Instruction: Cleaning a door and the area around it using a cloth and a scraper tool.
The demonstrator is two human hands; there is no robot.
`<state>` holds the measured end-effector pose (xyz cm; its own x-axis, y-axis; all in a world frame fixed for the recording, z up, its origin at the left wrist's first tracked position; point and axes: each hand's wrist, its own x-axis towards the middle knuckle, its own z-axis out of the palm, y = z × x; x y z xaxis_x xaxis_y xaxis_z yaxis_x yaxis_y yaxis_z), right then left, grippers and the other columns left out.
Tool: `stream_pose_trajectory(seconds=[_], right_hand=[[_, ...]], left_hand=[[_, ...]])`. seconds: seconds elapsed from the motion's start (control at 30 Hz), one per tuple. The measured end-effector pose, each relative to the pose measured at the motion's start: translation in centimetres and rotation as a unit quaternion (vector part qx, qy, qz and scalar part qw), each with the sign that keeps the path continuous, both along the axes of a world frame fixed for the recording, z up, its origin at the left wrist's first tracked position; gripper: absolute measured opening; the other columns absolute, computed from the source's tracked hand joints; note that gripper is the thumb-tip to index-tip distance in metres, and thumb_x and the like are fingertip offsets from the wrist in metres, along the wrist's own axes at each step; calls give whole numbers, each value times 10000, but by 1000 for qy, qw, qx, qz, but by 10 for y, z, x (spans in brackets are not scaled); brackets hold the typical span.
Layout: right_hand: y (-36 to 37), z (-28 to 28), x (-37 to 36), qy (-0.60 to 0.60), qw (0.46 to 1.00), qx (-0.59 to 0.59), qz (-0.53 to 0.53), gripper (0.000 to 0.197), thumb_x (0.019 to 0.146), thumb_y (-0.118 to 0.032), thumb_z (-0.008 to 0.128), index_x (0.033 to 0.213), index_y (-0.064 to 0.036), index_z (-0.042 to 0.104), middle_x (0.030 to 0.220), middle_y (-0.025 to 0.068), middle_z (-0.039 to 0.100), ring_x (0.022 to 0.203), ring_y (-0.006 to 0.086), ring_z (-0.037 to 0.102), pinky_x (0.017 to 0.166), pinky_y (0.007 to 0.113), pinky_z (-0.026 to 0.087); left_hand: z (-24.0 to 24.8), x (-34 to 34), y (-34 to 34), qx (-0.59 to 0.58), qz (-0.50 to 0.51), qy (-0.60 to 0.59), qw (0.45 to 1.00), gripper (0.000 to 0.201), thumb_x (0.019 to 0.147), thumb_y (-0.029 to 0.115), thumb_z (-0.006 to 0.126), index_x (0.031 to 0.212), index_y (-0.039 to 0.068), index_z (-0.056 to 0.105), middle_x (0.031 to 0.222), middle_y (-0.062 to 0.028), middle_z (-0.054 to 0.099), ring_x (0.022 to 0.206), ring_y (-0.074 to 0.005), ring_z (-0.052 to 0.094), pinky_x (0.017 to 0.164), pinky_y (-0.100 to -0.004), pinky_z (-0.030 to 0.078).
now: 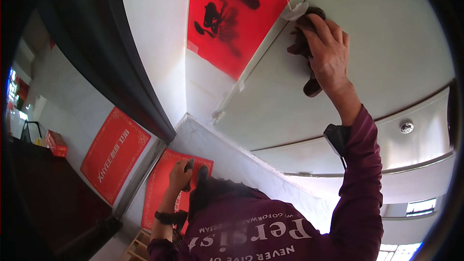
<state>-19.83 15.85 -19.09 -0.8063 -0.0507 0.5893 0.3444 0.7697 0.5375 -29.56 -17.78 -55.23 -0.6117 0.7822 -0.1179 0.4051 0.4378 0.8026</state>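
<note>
"Two hands show on my feed. How does the grip look to you?"

"From here I see the right hand (331, 50) with its fingers bunched over a dark cloth (302, 43), which lies against the pale panel (372, 63), close to its upper edge. The left hand (179, 176) is low, fingers curled round a small grey thing (189, 164) that I can't identify."

"And how far along would you put it?"

"Partway, I'd judge. The cloth is on the panel, so I wouldn't call that surface finished. I can't tell which stretches have been gone over; the pale face looks much the same all across."

"Anything left near the edge?"

"A white scrap (296, 12) sticks out right beside the cloth, and a small white fleck (241, 86) sits on the border strip, below the corner of the red paper (224, 24). I'd count both as possible leftovers, though I can't be sure they matter."

"What about the lower part?"

"The metal band (427, 128) with its round lock (406, 126) is well apart from the cloth, and neither hand touches it. Whether it has been dealt with, my view doesn't show."
</note>
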Motion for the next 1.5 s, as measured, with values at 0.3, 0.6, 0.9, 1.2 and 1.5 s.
stream_pose_trajectory(seconds=[0.3, 0.6, 0.9, 1.2, 1.5], right_hand=[[-22, -84, -24, -440, 891, -18, -112, 538, 503, -220, 748, 984, -60, 565, 1184, 76, 423, 1084, 209, 373, 870, 311, 313], [2, -237, 7, -425, 904, 22, 43, 206, 595, -163, 587, 765, -67, 650, 902, 51, 501, 938, 220, 404, 756, 327, 321], [9, -164, 18, -343, 930, -133, 5, 522, 403, -229, 785, 881, -98, 624, 1048, 55, 460, 966, 233, 411, 801, 341, 346], [13, -69, 31, -150, 986, 10, 67, 441, 587, -139, 617, 1018, -59, 564, 1185, 57, 452, 1112, 228, 377, 913, 365, 303], [7, -228, -18, -534, 843, 47, 44, 737, 293, -313, 769, 958, -44, 601, 1175, 92, 449, 1118, 227, 348, 904, 334, 276]], left_hand=[[28, 57, -14, -43, 4, -12, 999, 339, 688, 121, 524, 1022, 85, 572, 876, -164, 555, 817, -324, 550, 714, -393, 455], [4, 150, -112, -177, 131, -30, 975, 328, 686, 146, 547, 1008, 90, 574, 884, -169, 551, 833, -334, 550, 712, -410, 449], [11, 155, -134, -172, 175, -27, 969, 316, 678, 127, 548, 986, 60, 575, 858, -184, 560, 814, -339, 557, 701, -404, 449], [27, 111, -33, -77, 21, -45, 996, 319, 697, 103, 533, 1013, 90, 577, 872, -138, 566, 824, -308, 557, 709, -387, 448], [-14, 116, -83, -139, 61, -54, 987, 352, 680, 83, 529, 1029, 110, 568, 872, -124, 563, 822, -292, 557, 705, -382, 452]])
